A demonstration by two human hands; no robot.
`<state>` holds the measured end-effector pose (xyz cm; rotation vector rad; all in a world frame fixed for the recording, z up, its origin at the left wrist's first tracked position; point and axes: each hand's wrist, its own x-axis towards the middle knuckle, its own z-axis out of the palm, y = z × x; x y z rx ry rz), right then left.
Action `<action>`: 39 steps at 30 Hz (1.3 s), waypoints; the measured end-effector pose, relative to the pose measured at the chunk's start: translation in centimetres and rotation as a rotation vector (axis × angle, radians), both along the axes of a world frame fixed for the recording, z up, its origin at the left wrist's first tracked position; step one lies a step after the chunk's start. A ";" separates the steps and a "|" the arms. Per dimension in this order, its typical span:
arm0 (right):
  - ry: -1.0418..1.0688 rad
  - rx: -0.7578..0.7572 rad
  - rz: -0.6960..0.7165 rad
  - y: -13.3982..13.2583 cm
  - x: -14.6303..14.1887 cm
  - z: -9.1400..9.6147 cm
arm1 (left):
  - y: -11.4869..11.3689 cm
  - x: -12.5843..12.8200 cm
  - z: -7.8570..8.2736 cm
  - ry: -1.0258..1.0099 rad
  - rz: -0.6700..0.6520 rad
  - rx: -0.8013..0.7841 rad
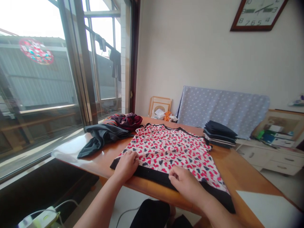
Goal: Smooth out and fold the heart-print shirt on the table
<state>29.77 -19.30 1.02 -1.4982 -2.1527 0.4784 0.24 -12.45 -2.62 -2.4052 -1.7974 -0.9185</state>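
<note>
Shirt: a heart-print shirt point(163, 152) lies flat on the table point(239, 171).
Axis: collar point(163, 125) far, black hem point(152, 176) near, slanting down-right.
Left hand point(126, 166): curled on the print above the hem; grip unclear.
Right hand point(186, 183): fingertips point(171, 177) on the hem; grip unclear.
Nearby: a folded dark stack point(219, 134), right.

The black numerals 10, 2, 3, 4, 5, 6, 7, 8 and 9 are read on the white face of a tilted, dark-framed wooden wall clock point(257, 15), whose top is cut off by the frame. A small dark badge point(183, 140) on the white heart-print shirt point(166, 152) and a round red patterned window sticker point(36, 51) cannot be read.
</note>
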 end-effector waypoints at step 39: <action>0.175 -0.326 0.332 -6.4 -2.8 0.2 | 0.6 0.1 0.1 0.042 0.020 -0.068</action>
